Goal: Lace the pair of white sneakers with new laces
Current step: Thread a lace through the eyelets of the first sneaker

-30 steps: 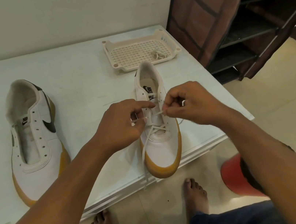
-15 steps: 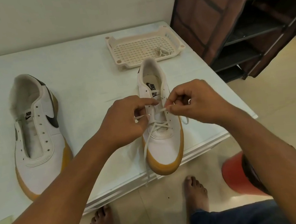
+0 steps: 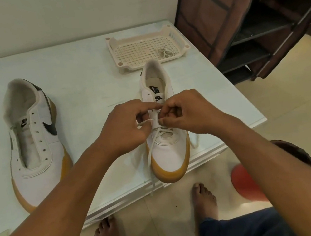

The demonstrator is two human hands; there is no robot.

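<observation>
At the surface's (image 3: pixel 84 78) near edge, the left hand's (image 3: pixel 123 126) fingers pinch the lace (image 3: pixel 144 122) over the shoe (image 3: pixel 169 152). The right hand's (image 3: pixel 190 112) fingers curl at its eyelets; what they pinch I cannot tell.

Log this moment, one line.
step: lacing white gum-soled sneaker; left hand: pinches white lace; right hand: pinches lace; other white sneaker: unlaced; beige plastic tray: spare lace

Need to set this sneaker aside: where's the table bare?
Bare table between the unlaced sneaker and the sneaker being laced, and behind the unlaced one, left of the perforated tray. Crowded where left hand and right hand pinch the lace.
</observation>
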